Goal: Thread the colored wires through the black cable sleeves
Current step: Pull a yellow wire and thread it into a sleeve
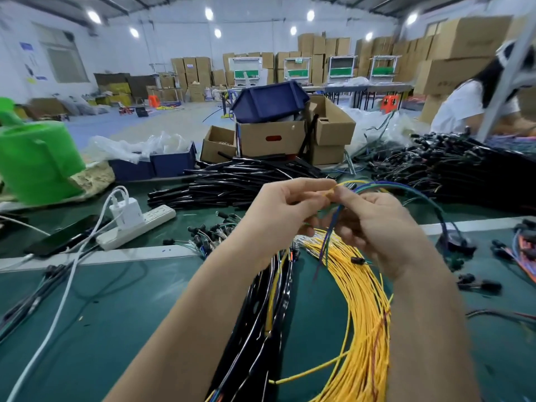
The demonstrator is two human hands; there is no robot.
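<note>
My left hand (pixel 285 210) and my right hand (pixel 377 224) are raised together over the green table (pixel 116 300). Both pinch a thin bunch of colored wires (pixel 385 185), blue, green and yellow, which arcs right to a black connector (pixel 455 242). Loose wire ends hang below my right hand. A big bundle of yellow wires (pixel 362 300) curves under my right forearm. Black cable sleeves (pixel 232 184) lie piled behind my hands. Finished black sleeved cables (pixel 261 309) lie under my left forearm.
A white power strip (pixel 136 227) with a charger and a phone (pixel 63 236) lie at the left. Cardboard boxes (pixel 269 137) and a blue bin stand behind the sleeves. A heap of black harnesses (pixel 464 172) fills the right, where another person (pixel 475 103) works.
</note>
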